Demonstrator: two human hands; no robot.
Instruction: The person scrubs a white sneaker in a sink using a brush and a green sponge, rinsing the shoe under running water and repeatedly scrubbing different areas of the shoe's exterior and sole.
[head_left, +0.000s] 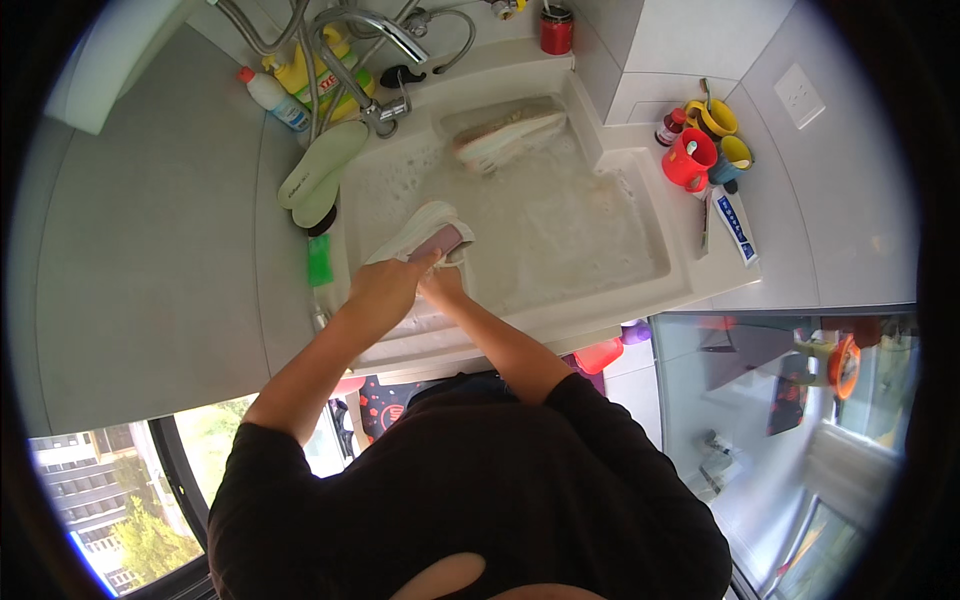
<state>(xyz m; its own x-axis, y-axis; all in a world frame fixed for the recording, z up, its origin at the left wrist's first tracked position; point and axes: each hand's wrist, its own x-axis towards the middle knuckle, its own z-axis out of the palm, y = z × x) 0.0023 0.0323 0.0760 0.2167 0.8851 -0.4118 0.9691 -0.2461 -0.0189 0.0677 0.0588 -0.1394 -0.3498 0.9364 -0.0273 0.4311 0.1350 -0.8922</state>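
Note:
My left hand is closed around a mauve scrubbing brush, one finger stretched along its back. The brush lies against a white shoe at the near left of the sink. At the shoe's opening is my right hand, gripping it, its fingers mostly hidden. A second light-coloured shoe lies on its side, partly in cloudy, sudsy water, at the sink's far side. Pale green insoles overlap on the left rim, with a green block nearer me.
A chrome faucet with hoses and cleaning bottles stands at the back left. On the right ledge are a red mug, other cups, a small bottle and a toothpaste tube. A red can stands behind.

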